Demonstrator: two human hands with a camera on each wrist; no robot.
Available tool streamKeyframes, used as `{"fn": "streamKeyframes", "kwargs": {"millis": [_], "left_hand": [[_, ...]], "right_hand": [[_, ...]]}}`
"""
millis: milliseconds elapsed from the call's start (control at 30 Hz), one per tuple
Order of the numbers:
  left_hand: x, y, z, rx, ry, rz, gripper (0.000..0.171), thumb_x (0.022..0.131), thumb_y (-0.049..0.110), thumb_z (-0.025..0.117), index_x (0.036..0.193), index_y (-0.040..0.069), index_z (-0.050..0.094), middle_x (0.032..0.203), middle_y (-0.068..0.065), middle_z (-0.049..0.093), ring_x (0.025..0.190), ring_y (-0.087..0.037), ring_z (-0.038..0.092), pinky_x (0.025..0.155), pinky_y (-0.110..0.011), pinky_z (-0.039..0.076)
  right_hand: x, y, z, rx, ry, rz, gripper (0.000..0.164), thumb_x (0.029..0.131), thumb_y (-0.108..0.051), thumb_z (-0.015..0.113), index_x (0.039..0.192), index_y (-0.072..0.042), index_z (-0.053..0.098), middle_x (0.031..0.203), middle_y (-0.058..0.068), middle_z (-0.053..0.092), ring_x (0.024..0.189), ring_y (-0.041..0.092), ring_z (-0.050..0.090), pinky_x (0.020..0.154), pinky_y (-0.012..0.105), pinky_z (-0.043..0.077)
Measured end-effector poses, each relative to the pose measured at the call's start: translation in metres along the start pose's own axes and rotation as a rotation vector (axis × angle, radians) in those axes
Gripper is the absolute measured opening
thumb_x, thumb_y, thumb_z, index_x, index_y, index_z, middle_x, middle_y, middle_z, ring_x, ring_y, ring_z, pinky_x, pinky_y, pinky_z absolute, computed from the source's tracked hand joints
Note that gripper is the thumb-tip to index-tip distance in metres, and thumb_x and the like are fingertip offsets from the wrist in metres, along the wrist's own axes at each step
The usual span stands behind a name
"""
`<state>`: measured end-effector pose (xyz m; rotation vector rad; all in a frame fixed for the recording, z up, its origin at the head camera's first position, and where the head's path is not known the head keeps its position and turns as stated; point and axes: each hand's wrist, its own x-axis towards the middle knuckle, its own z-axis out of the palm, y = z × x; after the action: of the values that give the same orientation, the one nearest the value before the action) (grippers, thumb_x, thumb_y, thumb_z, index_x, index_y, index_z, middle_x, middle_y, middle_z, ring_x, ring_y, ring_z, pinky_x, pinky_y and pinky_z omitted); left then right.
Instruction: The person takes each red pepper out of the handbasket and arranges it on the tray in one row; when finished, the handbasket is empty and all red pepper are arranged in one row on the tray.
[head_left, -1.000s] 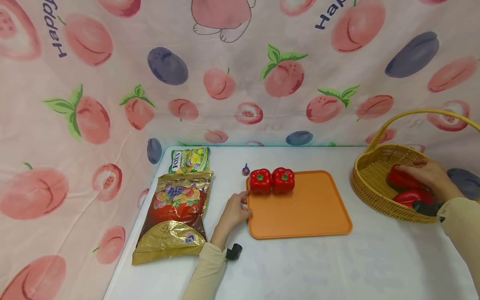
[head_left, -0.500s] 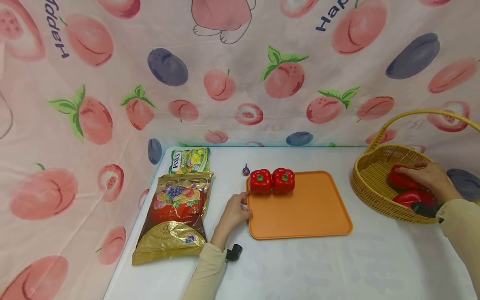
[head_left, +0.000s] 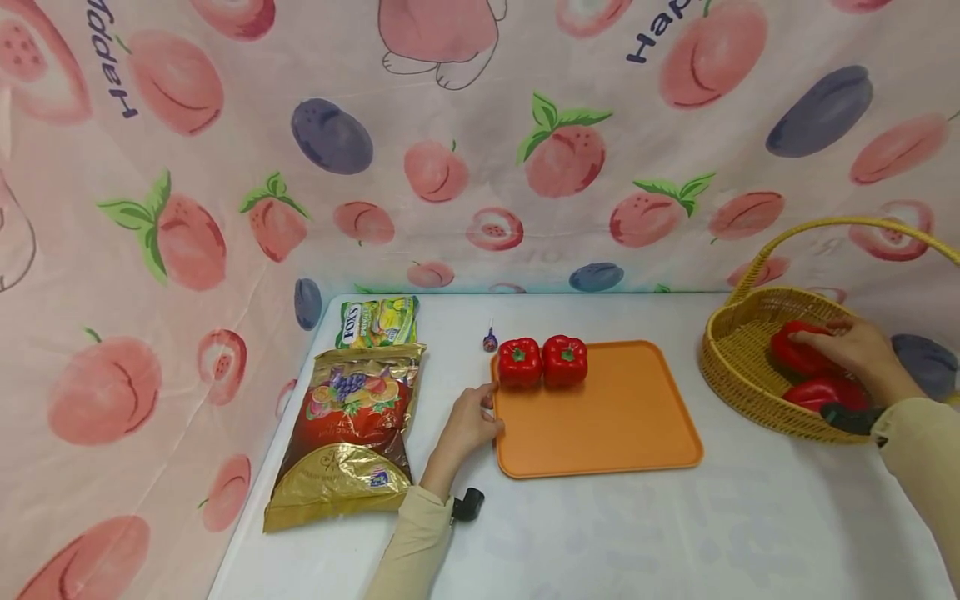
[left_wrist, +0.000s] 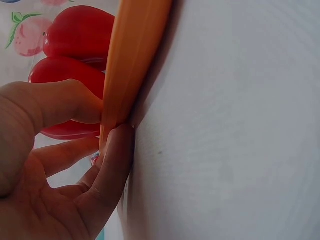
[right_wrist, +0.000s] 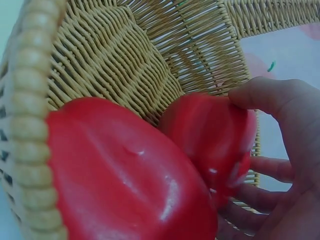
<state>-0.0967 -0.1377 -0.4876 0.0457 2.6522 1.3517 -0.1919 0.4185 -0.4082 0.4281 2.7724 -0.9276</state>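
Note:
At the left rim of an orange tray [head_left: 600,425], my left hand [head_left: 468,423] pinches the edge; the left wrist view shows thumb and fingers on either side of the rim [left_wrist: 131,55]. Two red bell peppers [head_left: 521,363] stand side by side in the tray's back left corner. Over on the right, my right hand [head_left: 866,354] is inside a yellow wicker basket [head_left: 738,379], gripping a red bell pepper [right_wrist: 207,132] between thumb and fingers. Another red bell pepper [right_wrist: 125,175] lies in the basket beside it, nearer the front rim.
A large gold and red candy bag [head_left: 352,433] lies left of the tray, with a small green candy bag [head_left: 378,322] behind it. A lollipop [head_left: 490,340] lies behind the tray's left corner. The basket's tall handle [head_left: 847,222] arches over it. Patterned cloth hangs behind the table.
The gripped pepper has shifted slightly up and left inside the basket with my right hand. My left hand stays at the tray's rim.

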Motion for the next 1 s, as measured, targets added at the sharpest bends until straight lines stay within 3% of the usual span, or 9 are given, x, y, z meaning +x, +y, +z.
{"fn": "streamKeyframes", "kwargs": {"millis": [200, 333, 600, 800, 1000], "left_hand": [[0.000, -0.001, 0.000, 0.007, 0.008, 0.023, 0.063, 0.075, -0.001, 0.074, 0.135, -0.003, 0.056, 0.094, -0.008, 0.053, 0.072, -0.014, 0.056, 0.062, -0.025, 0.050], [0.000, -0.002, 0.000, 0.013, 0.008, 0.033, 0.063, 0.075, -0.001, 0.074, 0.134, -0.004, 0.056, 0.093, -0.009, 0.053, 0.072, -0.014, 0.055, 0.062, -0.024, 0.049], [0.002, -0.002, 0.001, 0.024, 0.011, 0.040, 0.062, 0.074, -0.001, 0.073, 0.134, -0.003, 0.056, 0.093, -0.008, 0.053, 0.072, -0.014, 0.055, 0.061, -0.024, 0.049], [0.002, -0.002, 0.002, 0.025, 0.009, 0.026, 0.063, 0.075, 0.000, 0.074, 0.135, -0.002, 0.056, 0.093, -0.008, 0.052, 0.072, -0.014, 0.055, 0.061, -0.024, 0.050], [0.002, -0.002, 0.003, 0.032, 0.009, 0.009, 0.063, 0.076, 0.001, 0.075, 0.135, -0.002, 0.056, 0.094, -0.008, 0.053, 0.073, -0.016, 0.055, 0.062, -0.024, 0.050]], "right_hand": [[-0.001, -0.002, 0.000, -0.018, 0.021, -0.009, 0.093, 0.092, -0.057, 0.053, 0.138, 0.019, 0.026, 0.127, 0.042, 0.035, 0.107, 0.053, 0.041, 0.078, 0.057, 0.046], [-0.003, -0.003, 0.000, -0.018, 0.027, -0.024, 0.094, 0.092, -0.056, 0.053, 0.139, 0.020, 0.024, 0.129, 0.043, 0.033, 0.109, 0.055, 0.038, 0.086, 0.064, 0.042], [-0.006, -0.005, 0.002, 0.015, 0.052, -0.053, 0.096, 0.092, -0.055, 0.053, 0.142, 0.021, 0.022, 0.133, 0.044, 0.030, 0.113, 0.056, 0.035, 0.091, 0.066, 0.038], [-0.008, -0.006, 0.004, 0.109, 0.037, -0.074, 0.097, 0.094, -0.054, 0.052, 0.145, 0.020, 0.016, 0.139, 0.044, 0.027, 0.118, 0.057, 0.033, 0.092, 0.068, 0.037], [-0.012, -0.010, 0.005, 0.088, 0.031, -0.071, 0.099, 0.093, -0.056, 0.051, 0.147, 0.018, 0.013, 0.139, 0.045, 0.028, 0.122, 0.058, 0.031, 0.097, 0.071, 0.032]]}}
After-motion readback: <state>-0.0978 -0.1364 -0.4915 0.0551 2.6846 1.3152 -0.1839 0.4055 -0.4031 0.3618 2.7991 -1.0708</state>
